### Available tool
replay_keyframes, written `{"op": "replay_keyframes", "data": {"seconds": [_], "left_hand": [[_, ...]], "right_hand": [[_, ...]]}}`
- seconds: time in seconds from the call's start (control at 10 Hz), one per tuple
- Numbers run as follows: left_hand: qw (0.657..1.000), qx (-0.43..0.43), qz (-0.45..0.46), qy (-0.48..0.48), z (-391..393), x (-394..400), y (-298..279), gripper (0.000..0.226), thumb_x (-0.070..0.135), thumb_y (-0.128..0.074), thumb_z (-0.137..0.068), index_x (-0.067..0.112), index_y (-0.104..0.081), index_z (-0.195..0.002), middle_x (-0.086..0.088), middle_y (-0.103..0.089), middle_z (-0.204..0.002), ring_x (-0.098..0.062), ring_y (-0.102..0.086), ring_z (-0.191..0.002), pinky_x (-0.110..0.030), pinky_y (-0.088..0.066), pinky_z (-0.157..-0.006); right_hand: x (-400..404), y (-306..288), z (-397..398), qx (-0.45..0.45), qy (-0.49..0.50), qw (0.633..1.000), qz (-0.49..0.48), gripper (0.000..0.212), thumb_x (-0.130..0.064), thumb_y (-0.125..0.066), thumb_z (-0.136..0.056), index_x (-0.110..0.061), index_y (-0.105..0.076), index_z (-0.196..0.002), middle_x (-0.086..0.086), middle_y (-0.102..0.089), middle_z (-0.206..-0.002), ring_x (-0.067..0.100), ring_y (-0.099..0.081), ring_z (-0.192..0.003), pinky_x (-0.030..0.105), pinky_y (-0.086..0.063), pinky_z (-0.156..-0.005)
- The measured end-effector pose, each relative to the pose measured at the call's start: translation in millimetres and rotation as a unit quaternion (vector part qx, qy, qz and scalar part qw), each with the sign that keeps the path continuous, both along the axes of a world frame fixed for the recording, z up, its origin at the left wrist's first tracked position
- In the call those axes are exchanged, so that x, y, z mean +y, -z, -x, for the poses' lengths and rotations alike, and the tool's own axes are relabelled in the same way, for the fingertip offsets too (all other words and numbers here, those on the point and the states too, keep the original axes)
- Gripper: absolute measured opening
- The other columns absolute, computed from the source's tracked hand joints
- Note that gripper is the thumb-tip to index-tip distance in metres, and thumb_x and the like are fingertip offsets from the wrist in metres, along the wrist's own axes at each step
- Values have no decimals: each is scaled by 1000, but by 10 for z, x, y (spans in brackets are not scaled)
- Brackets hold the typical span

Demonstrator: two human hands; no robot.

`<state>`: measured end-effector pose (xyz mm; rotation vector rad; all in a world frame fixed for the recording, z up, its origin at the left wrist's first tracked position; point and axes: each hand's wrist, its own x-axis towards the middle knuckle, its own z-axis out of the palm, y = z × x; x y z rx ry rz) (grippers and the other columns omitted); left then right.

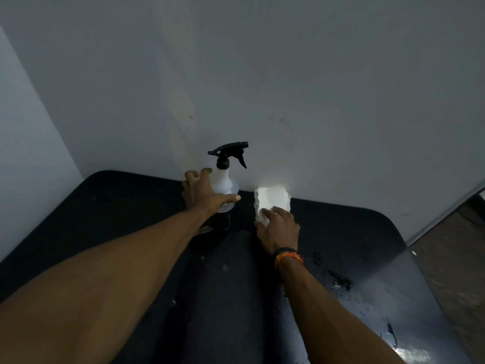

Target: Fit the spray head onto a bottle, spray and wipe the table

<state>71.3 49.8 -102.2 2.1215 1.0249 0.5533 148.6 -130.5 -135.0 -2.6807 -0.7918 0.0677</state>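
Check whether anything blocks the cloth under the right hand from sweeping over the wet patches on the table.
Nothing visible does. The cloth lies under the right hand; the wet patches sit nearer on open table. The bottle stands aside.

We find the bottle (225, 187) upright on the table (118, 206), at its far edge against the wall (288, 88), spray head (230, 151) on top. The folded cloth (271, 202) lies just right of the bottle.

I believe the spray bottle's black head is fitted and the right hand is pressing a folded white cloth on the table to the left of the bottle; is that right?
Not quite: the head view shows the cloth under the right hand to the right of the bottle, whose black head is fitted.
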Motion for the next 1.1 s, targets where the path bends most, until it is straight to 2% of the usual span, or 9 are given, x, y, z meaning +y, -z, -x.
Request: {"op": "replay_keyframes", "data": {"seconds": [0.1, 0.2, 0.4, 0.6, 0.7, 0.8, 0.9, 1.0, 1.1], "left_hand": [[1000, 11, -15, 7, 21, 20, -16, 92, 53, -92, -52, 22, -49, -127, -8, -36, -130, -31, -40, -121, -45, -44, -102], [999, 21, 6, 29, 47, 38, -42, 82, 47, -91, -58, 21, -51, -125, -8, -42, -127, -31, -45, -118, -47, -46, -99], [998, 36, 5, 50, 37, 90, -83, 81, 36, -87, -68, 19, -49, -138, -10, -47, -134, -31, -50, -119, -48, -43, -102], [998, 21, 15, 56, 58, 53, -110, 70, 28, -85, -71, 17, -54, -133, -10, -52, -132, -31, -53, -117, -49, -44, -100], [998, 31, 17, 55, 80, 22, -132, 74, 30, -82, -74, 17, -48, -139, -9, -50, -138, -32, -50, -124, -50, -40, -105], [998, 40, 30, 50, 154, -17, -143, 92, 30, -81, -74, 17, -30, -150, -8, -38, -149, -33, -40, -134, -50, -32, -111], [997, 54, 13, 54, 353, -134, -231, 93, 26, -80, -71, 17, -28, -148, -10, -37, -148, -34, -38, -133, -50, -30, -111], [990, 106, -18, 90, 587, -284, -356, 92, 23, -76, -71, 17, -26, -148, -9, -36, -149, -35, -36, -134, -51, -29, -112], [974, 170, -64, 137, 830, -490, -578, 92, 25, -75, -75, 14, -22, -150, -12, -33, -151, -34, -35, -137, -50, -29, -114]], "right_hand": [[-39, 5, -26, 17, -5, 1000, 0, 48, -48, -59, -91, -31, -58, -136, -1, -48, -147, 27, -40, -137, 42, -36, -108], [-32, 9, -29, 15, -3, 1000, -2, 48, -48, -59, -90, -30, -59, -134, -1, -50, -146, 27, -41, -135, 42, -37, -107], [-12, 15, -41, 16, 2, 1000, -14, 46, -46, -60, -90, -28, -60, -131, 1, -55, -139, 29, -45, -130, 44, -38, -104], [-5, 10, -41, 13, 1, 1000, 0, 47, -49, -59, -90, -27, -60, -131, 2, -55, -138, 29, -46, -129, 46, -39, -103], [11, -4, -7, -3, 3, 1000, 10, 49, -55, -56, -90, -26, -60, -129, 3, -56, -136, 28, -45, -129, 46, -39, -101], [7, -60, 44, -8, 21, 1000, 5, 59, -59, -52, -91, -27, -53, -140, 6, -43, -152, 30, -32, -143, 50, -30, -112], [-60, -193, 167, -26, 41, 999, -15, 57, -53, -53, -93, -23, -53, -141, 10, -41, -154, 34, -25, -147, 48, -23, -116], [-200, -388, 317, -37, 43, 998, -23, 50, -45, -54, -94, -18, -58, -137, 11, -45, -151, 33, -24, -147, 44, -23, -116], [-439, -563, 503, -38, 34, 999, 1, 45, -38, -56, -94, -13, -60, -132, 12, -50, -146, 33, -31, -143, 41, -29, -113]]}}
